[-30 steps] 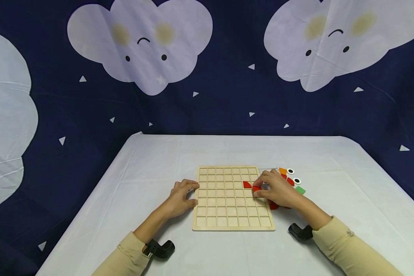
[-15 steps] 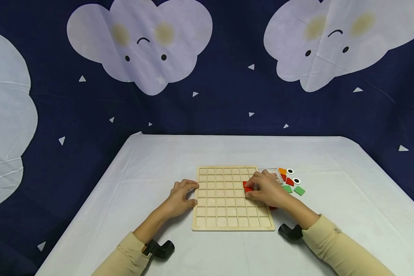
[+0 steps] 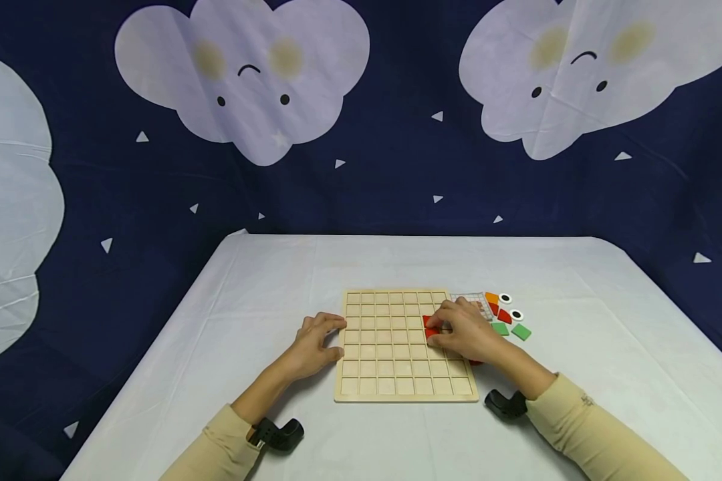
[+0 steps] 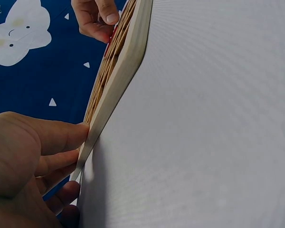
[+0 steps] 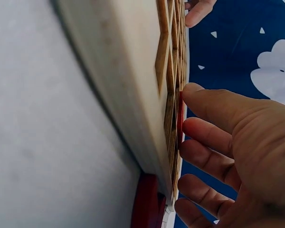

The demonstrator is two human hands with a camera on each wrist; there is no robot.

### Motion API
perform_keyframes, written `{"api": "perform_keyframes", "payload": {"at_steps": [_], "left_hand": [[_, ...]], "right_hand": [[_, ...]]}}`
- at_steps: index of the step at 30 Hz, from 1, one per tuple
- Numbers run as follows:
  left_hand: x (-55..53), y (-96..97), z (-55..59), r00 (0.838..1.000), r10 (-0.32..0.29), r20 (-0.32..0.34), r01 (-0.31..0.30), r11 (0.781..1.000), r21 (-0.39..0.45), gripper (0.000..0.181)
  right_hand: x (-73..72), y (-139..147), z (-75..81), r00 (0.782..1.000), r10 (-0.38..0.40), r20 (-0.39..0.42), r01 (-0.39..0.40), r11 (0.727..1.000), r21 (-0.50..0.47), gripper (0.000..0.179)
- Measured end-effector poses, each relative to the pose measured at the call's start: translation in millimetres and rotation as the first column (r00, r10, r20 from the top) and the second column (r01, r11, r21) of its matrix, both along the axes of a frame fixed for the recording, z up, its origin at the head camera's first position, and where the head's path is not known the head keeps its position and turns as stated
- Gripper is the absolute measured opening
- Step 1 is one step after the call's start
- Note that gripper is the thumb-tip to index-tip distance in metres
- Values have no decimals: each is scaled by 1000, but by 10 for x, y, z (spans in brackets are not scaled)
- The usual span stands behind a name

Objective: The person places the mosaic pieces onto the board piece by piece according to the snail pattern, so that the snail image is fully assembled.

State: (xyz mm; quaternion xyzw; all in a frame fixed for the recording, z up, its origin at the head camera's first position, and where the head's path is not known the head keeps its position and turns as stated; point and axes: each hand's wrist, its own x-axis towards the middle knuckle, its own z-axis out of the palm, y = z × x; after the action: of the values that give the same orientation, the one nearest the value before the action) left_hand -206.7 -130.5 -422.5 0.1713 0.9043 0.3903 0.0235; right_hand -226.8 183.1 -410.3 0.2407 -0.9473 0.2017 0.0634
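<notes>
A pale wooden grid board lies flat on the white table. My left hand rests at its left edge. In the left wrist view the thumb and fingers of that hand touch the rim from outside. My right hand is over the board's right part, its thumb and fingertips pinching a small red tile at a grid cell. Just behind that tile lies another red piece, partly hidden by the fingers. The right wrist view shows the red tile edge-on, at the thumb and fingertips.
Right of the board lie a printed grid card, an orange piece, red pieces, green pieces and round eye pieces. More red pieces show below the right wrist. A dark blue cloud-patterned cloth hangs behind.
My right hand has moved left with the red tile to a cell in front of the other red piece, then stays there. The card and a green piece are uncovered. My left hand has stayed put.
</notes>
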Motion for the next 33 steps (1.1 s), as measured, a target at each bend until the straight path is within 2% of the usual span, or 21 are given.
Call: {"api": "perform_keyframes", "payload": {"at_steps": [7,13,19,24,30,33], "left_hand": [[-3,-3,-12,1000,-1,1,1,1000,2,46],[-1,0,-9,1000,-5,4,5,1000,5,46],[-5,2,-3,1000,-1,2,1,1000,1,46],[-4,-4,3,1000,-4,6,4,1000,4,45],[-4,-2,2,1000,-1,6,1,1000,9,45],[-3,-2,4,1000,-1,12,1,1000,12,45]], "right_hand": [[-11,30,20,1000,-16,25,16,1000,-17,23],[-89,237,97,996,-83,46,85,995,-48,25],[-203,585,133,977,-191,96,197,979,-57,26],[-319,849,129,961,-263,89,266,964,-28,30],[-450,1046,118,942,-308,132,310,951,10,32],[-491,1096,106,941,-309,141,308,951,29,32]]}}
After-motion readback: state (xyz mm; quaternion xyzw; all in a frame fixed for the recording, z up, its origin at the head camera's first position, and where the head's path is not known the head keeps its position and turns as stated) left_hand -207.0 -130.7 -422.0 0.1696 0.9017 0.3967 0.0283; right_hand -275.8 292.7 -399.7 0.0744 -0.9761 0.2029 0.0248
